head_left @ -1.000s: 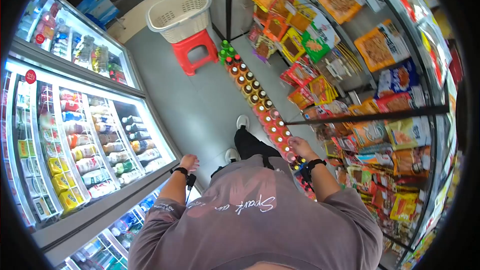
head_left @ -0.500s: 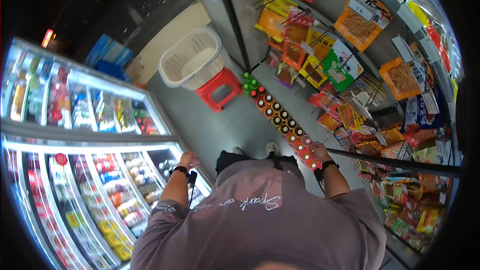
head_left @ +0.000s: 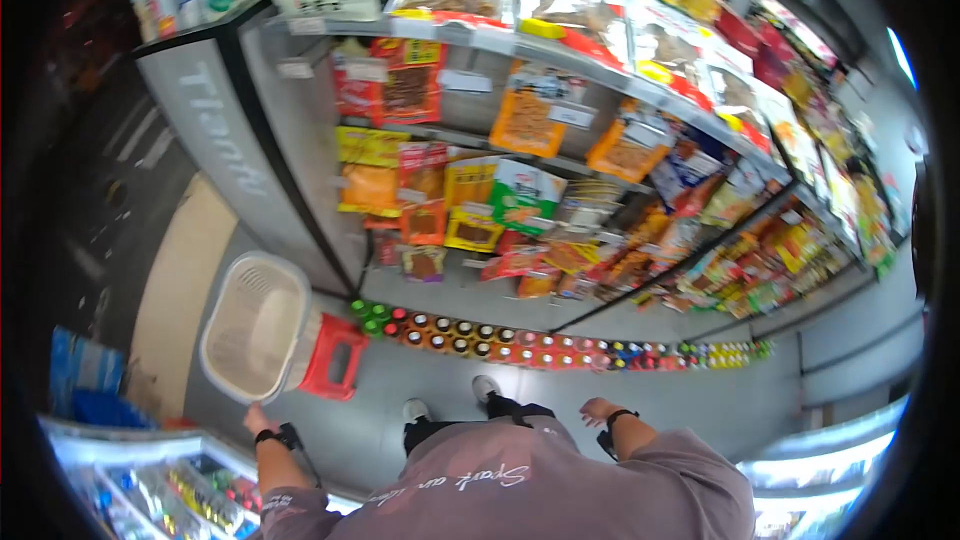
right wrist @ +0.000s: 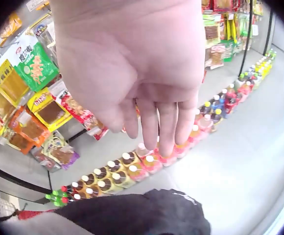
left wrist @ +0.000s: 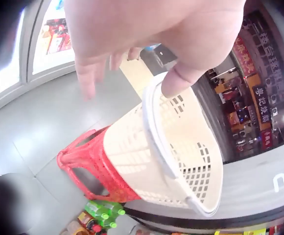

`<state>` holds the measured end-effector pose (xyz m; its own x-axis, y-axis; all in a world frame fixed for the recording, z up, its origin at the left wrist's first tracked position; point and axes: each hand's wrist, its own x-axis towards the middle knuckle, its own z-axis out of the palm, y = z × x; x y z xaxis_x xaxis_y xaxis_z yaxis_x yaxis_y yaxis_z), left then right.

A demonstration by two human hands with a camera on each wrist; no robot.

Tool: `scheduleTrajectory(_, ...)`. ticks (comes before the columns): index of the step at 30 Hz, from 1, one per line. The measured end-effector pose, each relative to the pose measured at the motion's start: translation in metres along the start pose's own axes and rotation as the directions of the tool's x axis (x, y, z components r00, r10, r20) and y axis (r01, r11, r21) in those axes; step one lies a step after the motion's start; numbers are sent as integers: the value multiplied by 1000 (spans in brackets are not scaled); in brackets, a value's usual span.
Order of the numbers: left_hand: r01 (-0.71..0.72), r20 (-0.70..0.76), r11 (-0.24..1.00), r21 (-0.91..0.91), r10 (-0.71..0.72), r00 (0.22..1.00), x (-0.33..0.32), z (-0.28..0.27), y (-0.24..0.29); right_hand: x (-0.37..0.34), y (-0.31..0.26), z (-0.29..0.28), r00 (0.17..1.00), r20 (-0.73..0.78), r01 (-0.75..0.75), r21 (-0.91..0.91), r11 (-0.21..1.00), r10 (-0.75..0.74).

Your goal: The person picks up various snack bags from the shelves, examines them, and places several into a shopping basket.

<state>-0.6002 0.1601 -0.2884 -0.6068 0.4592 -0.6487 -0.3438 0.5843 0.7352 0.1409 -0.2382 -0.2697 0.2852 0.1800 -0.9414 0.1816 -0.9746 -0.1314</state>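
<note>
A cream plastic basket (head_left: pixel 262 325) with slotted sides rests on a red plastic stool (head_left: pixel 335 360) at the left of the head view. My left hand (head_left: pixel 258 422) is at the basket's near rim. In the left wrist view the thumb of that left hand (left wrist: pixel 156 34) overlaps the pale rim, and the other fingers reach down loosely outside it. My right hand (head_left: pixel 600 410) hangs over the floor on the right, holding nothing. Its fingers (right wrist: pixel 166 127) point down, relaxed, in the right wrist view, with the row of bottles (right wrist: pixel 117 171) behind them.
Bottled drinks (head_left: pixel 480 340) line the floor along the shelf foot. Bagged snacks (head_left: pixel 525 195) hang on the rack above, under a shelf (head_left: pixel 460 35) of larger packs. A lit drinks fridge (head_left: pixel 190 485) stands at the lower left. Grey floor (head_left: pixel 560 435) runs around my feet.
My view has swung left, so the snack rack now faces me. The left hand has come from beside the fridge to the basket rim. My right hand has left the bottle row.
</note>
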Motion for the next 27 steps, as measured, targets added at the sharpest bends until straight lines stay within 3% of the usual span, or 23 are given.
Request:
scheduleTrajectory(1, 62, 81, 998, 28, -64, 995, 49, 0, -7, -6, 10, 8, 1000, -9, -5, 39, 999, 6)
scheduleTrajectory(2, 7, 145, 1000, 25, -11, 989, 42, 6, -1, -9, 17, 15, 1000, -15, -6, 80, 997, 7)
scheduleTrajectory(3, 10, 63, 995, 97, -16, 998, 47, 14, 2, -11, 20, 20, 998, -56, 15, 110, 994, -9)
scheduleTrajectory(5, -52, 7, 997, 61, 51, 999, 48, 22, -1, -24, 17, 25, 990, -124, 79, 142, 987, -61)
scheduleTrajectory(6, -132, 63, 991, 13, 131, 989, 42, 17, -5, -27, 11, 25, 982, -155, 126, 143, 982, -104)
scheduleTrajectory(8, -89, -56, 994, -59, 86, 995, 21, 25, 7, -38, -6, 26, 974, -176, 175, 168, 970, -145)
scheduleTrajectory(11, -70, -98, 996, -64, 63, 993, 51, 24, 12, -34, -7, 35, 947, -227, 273, 190, 943, -228)
scheduleTrajectory(12, -119, -19, 991, -62, 118, 993, 78, 25, 12, -28, -10, 37, 922, -273, 333, 191, 924, -275)
scheduleTrajectory(13, -74, 133, 952, -296, 118, 984, 24, 36, 23, -22, -6, 42, 915, -283, 354, 220, 909, -288)
scheduleTrajectory(14, -149, 171, 987, -65, 158, 972, 37, 31, 35, -16, 2, 47, 909, -290, 374, 246, 894, -300)
scheduleTrajectory(15, -122, 230, 992, -32, 126, 965, 35, 39, 53, -14, 11, 56, 902, -326, 374, 271, 887, -281)
scheduleTrajectory(16, -95, 278, 995, 9, 89, 957, 36, 47, 66, -13, 16, 62, 938, -262, 310, 341, 888, -226)
scheduleTrajectory(18, -227, 307, 973, 44, 204, 930, 30, 67, 88, 0, 35, 75, 980, -127, 193, 440, 877, -151)
scheduleTrajectory(21, -203, 449, 979, 0, 181, 875, -26, 80, 117, 5, 49, 82, 990, -103, 133, 471, 872, -96)
scheduleTrajectory(22, -164, 504, 986, -23, 153, 850, -44, 81, 123, 4, 50, 81, 985, -131, 158, 476, 865, -108)
scheduleTrajectory(24, -100, 543, 967, -236, 216, 812, -61, 81, 124, 7, 51, 82, 972, -185, 223, 512, 830, -147)
scheduleTrajectory(27, -114, 607, 960, -256, 251, 754, -137, 78, 119, 17, 27, 74, 938, -254, 339, 513, 789, -238)
